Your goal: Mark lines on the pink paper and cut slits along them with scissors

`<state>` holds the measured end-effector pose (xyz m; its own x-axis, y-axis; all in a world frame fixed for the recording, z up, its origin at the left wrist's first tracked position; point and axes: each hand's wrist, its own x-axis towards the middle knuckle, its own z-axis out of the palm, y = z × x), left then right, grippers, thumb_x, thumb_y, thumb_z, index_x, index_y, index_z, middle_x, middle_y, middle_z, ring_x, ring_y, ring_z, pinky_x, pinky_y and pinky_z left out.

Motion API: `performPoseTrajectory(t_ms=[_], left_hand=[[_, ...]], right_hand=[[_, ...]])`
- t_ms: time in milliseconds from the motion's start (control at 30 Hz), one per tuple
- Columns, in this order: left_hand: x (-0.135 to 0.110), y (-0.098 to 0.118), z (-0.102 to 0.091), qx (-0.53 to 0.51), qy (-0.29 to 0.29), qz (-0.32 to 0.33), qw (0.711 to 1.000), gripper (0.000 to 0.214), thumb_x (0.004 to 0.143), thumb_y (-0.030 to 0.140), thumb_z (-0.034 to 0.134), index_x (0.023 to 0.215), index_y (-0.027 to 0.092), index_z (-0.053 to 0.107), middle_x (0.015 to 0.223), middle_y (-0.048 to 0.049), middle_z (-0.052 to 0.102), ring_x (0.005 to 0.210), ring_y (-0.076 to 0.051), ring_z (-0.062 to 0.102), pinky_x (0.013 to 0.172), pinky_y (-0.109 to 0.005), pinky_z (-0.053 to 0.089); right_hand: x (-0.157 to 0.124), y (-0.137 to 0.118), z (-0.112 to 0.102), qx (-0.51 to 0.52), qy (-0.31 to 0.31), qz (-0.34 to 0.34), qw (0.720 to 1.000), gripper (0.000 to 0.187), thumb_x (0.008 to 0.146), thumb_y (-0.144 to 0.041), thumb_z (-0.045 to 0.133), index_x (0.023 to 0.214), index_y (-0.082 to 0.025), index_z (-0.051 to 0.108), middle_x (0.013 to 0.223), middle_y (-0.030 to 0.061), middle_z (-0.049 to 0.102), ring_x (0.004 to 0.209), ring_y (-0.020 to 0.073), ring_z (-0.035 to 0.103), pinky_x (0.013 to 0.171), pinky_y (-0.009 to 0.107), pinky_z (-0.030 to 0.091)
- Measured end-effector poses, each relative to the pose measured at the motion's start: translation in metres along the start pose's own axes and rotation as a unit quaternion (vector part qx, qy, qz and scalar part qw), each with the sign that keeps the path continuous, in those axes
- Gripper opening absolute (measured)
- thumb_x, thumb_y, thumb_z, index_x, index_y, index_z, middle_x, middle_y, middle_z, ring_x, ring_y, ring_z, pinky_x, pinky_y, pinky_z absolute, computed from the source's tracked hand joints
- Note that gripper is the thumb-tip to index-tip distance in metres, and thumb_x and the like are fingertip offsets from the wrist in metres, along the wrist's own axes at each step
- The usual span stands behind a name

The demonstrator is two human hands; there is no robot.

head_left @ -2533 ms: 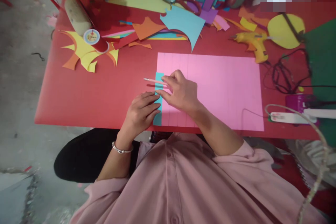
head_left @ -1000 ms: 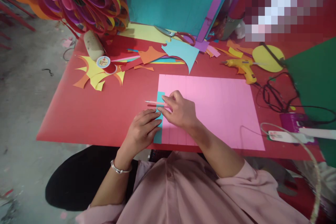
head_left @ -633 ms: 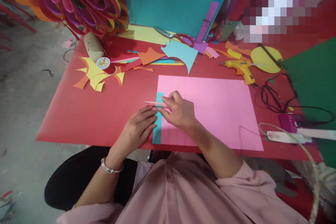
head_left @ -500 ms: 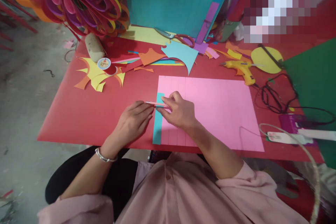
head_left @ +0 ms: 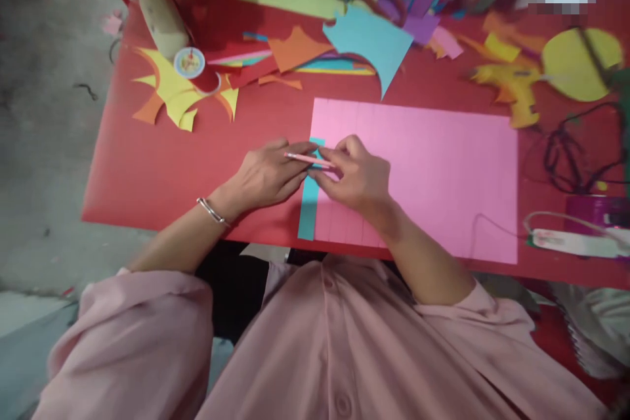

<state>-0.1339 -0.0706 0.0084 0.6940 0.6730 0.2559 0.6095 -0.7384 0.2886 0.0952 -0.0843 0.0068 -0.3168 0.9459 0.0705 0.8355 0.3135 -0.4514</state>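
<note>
In the head view a pink pencil (head_left: 322, 161) lies between the thumb and fingers of my right hand (head_left: 363, 172), its metal-banded end pointing left across my left fingers. My left hand (head_left: 273, 170) is laid out with fingers extended, the tips at the upper part of a narrow teal paper strip (head_left: 309, 210); its thumb is mostly hidden. The strip runs along the left edge of a large pink sheet (head_left: 443, 177), which has faint vertical lines near that side. My right hand is above the sheet, just right of the strip.
On the red table (head_left: 162, 170), paper scraps lie at the back, with a light-blue piece (head_left: 371, 42) and scissors (head_left: 378, 0). A thread spool (head_left: 197, 69) stands left. A yellow glue gun (head_left: 514, 88), black cable (head_left: 566, 164) and white power strip (head_left: 573, 243) are right.
My view has tilted down, so the table sits higher in the picture. My left hand has moved right, its fingertips now reaching the teal strip. The pencil stays in my right hand.
</note>
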Motion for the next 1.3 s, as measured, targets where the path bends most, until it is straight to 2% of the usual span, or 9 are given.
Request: performPoseTrajectory(t_ms=[133,267,333,600,900,1133,1300], left_hand=[[-0.0026,0.0007,-0.0007,-0.005,-0.022,-0.011,1.000,0.045,0.102,0.047,0.049,0.136,0.023,0.066,0.147,-0.0109,0.065,0.110,-0.031,0.067,0.093,-0.052,0.054],[-0.0042,0.0016,-0.0037,0.000,-0.047,-0.005,0.999,0.067,0.095,0.073,0.050,0.137,0.023,0.064,0.150,-0.0124,0.061,0.111,-0.034,0.064,0.094,-0.051,0.052],[-0.0047,0.0017,-0.0042,0.001,-0.052,-0.007,0.999,0.073,0.093,0.079,0.048,0.137,0.023,0.064,0.151,-0.0136,0.060,0.111,-0.033,0.063,0.094,-0.050,0.051],[-0.0053,0.0024,-0.0021,-0.007,-0.039,-0.018,0.999,0.075,0.092,0.081,0.047,0.136,0.024,0.066,0.148,-0.0117,0.062,0.110,-0.034,0.063,0.091,-0.049,0.050],[-0.0059,0.0023,-0.0022,0.006,-0.021,0.000,1.000,0.072,0.093,0.078,0.049,0.138,0.024,0.064,0.147,-0.0114,0.064,0.107,-0.032,0.063,0.085,-0.047,0.051],[-0.0052,0.0027,-0.0032,-0.001,-0.033,-0.014,0.999,0.073,0.093,0.079,0.047,0.137,0.024,0.066,0.147,-0.0111,0.063,0.108,-0.033,0.064,0.087,-0.048,0.051],[-0.0053,0.0028,-0.0034,0.015,-0.027,0.002,1.000,0.074,0.094,0.078,0.047,0.139,0.022,0.065,0.146,-0.0127,0.065,0.107,-0.033,0.064,0.086,-0.047,0.051]], right_hand=[[-0.0008,0.0018,0.0035,-0.006,0.015,-0.008,1.000,0.048,0.097,-0.060,0.060,0.130,-0.028,0.074,0.114,0.0054,0.064,0.084,0.0180,0.061,0.064,0.030,0.040],[-0.0024,0.0021,0.0049,-0.021,0.020,-0.018,0.999,0.049,0.099,-0.060,0.056,0.130,-0.026,0.073,0.114,0.0058,0.062,0.084,0.0182,0.059,0.063,0.031,0.039],[-0.0025,0.0020,0.0050,-0.023,0.020,-0.018,0.999,0.049,0.099,-0.060,0.056,0.130,-0.026,0.073,0.114,0.0058,0.062,0.084,0.0181,0.059,0.063,0.031,0.039],[-0.0022,0.0011,0.0040,-0.027,0.012,-0.012,0.999,0.047,0.098,-0.059,0.058,0.131,-0.028,0.072,0.114,0.0052,0.060,0.085,0.0182,0.058,0.062,0.030,0.038],[-0.0018,0.0003,0.0033,-0.032,0.011,-0.014,0.999,0.048,0.098,-0.059,0.057,0.131,-0.028,0.071,0.114,0.0058,0.061,0.086,0.0189,0.058,0.061,0.030,0.037],[-0.0014,-0.0012,0.0015,-0.033,0.008,-0.009,0.999,0.046,0.098,-0.057,0.058,0.130,-0.028,0.072,0.114,0.0052,0.060,0.085,0.0181,0.057,0.060,0.030,0.036],[-0.0016,-0.0001,0.0029,-0.021,0.018,-0.011,1.000,0.045,0.097,-0.057,0.060,0.128,-0.027,0.073,0.111,0.0047,0.060,0.083,0.0172,0.057,0.060,0.029,0.035]])
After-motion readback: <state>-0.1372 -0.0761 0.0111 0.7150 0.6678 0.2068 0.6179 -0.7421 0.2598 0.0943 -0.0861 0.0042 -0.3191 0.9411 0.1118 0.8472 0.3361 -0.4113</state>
